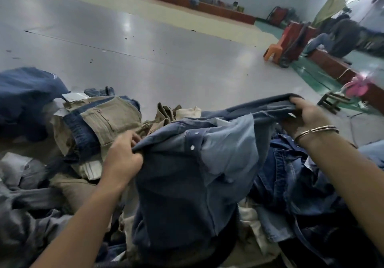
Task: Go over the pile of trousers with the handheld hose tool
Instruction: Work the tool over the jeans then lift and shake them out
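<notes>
A pair of dark blue trousers, turned inside out with pale pocket linings showing, is stretched by its waistband between my hands above the pile. My left hand grips one end of the waistband. My right hand, with bangles on the wrist, grips the other end, raised higher. Under them lies the pile of trousers, khaki, grey and denim pairs heaped together. No hose tool shows in the head view.
A grey glossy floor stretches beyond the pile. At the right stand an orange plastic stool, a red cart, a low wooden stool and a pink object. A seated person is at the far right.
</notes>
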The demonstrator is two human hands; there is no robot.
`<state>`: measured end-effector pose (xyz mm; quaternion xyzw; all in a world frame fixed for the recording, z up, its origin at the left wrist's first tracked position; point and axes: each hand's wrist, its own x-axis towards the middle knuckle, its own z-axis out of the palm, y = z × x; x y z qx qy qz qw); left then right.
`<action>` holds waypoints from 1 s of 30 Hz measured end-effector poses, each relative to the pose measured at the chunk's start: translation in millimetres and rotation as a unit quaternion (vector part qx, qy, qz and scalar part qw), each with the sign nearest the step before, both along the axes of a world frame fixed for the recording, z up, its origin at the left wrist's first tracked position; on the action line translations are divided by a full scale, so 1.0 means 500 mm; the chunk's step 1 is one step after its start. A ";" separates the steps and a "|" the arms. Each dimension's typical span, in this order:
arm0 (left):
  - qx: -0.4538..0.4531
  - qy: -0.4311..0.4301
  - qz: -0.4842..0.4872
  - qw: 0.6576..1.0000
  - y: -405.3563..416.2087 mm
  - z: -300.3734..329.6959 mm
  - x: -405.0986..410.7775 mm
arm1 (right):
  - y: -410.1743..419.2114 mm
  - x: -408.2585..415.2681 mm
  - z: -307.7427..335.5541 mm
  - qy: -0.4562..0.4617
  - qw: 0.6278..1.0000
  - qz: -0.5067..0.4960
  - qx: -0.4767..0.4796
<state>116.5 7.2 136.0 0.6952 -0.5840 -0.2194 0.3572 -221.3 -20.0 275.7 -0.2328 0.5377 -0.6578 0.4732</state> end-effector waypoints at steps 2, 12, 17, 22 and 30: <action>0.090 -0.165 -0.014 0.982 0.012 -0.004 -0.018 | 0.009 0.036 0.005 -0.080 0.995 0.060 -0.017; 0.005 0.182 -0.297 0.937 0.044 0.027 -0.120 | 0.049 0.193 0.020 -0.077 0.948 0.302 0.066; -0.054 0.367 -0.247 0.895 0.029 0.069 -0.074 | -0.033 0.093 -0.014 0.064 0.974 0.195 0.096; -0.052 0.610 -0.068 0.788 0.029 0.087 -0.038 | -0.037 0.018 -0.135 0.554 0.812 0.117 0.143; 0.032 0.692 -0.146 0.706 0.051 0.086 -0.053 | 0.126 0.221 -0.273 0.620 0.700 0.345 -0.078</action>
